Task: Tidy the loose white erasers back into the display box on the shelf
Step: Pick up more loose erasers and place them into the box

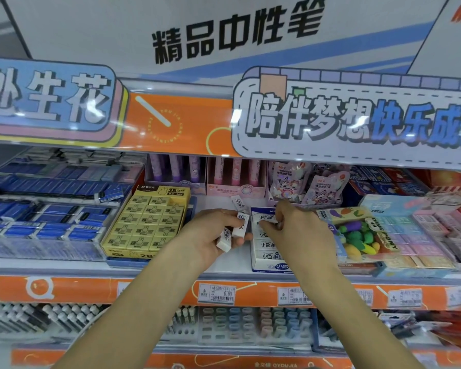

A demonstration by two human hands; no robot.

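Observation:
A blue-and-white display box [261, 266] stands on the shelf's middle, with white erasers in a column inside. My right hand [301, 230] reaches into its far end, fingertips pinched on one white eraser [267, 218] lying in the box. Just left of the box, my left hand [210, 233] is shut on two white erasers [233, 233], held upright and side by side. One more loose white eraser [238, 203] lies on the bare shelf behind my left hand.
A yellow box of 2B erasers [147, 225] sits left of my hands, with blue erasers [51, 209] beyond. A box of colourful vegetable-shaped erasers [357, 233] stands to the right. Pink and purple boxes [205, 177] line the back. Price tags [217, 292] run along the shelf edge.

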